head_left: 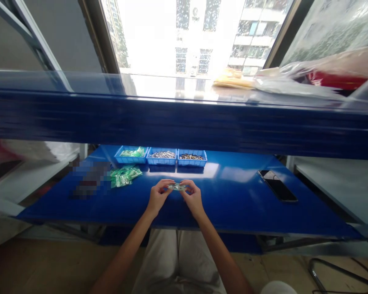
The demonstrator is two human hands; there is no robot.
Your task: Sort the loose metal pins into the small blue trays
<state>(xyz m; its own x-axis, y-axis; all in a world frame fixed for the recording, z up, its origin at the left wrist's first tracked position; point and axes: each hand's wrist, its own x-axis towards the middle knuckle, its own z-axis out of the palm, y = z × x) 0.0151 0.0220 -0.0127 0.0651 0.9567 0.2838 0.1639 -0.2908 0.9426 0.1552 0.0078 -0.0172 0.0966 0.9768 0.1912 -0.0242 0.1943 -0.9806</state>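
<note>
Between my two hands, over the middle of the blue table, is a small clear plastic bag with something shiny inside that I cannot make out. My left hand pinches its left end between thumb and fingers. On the other end, my right hand is closed the same way. Left of my hands lies a pile of green-and-clear plastic bags. Beyond them stand three blue bins: one with green bags, one with silver screw-like pieces, and one with darker screw-like pieces.
A black phone lies at the right of the blue table. A blurred-out patch covers something at the left. Above the bins runs a blue shelf edge, with plastic-wrapped items on the shelf by the window.
</note>
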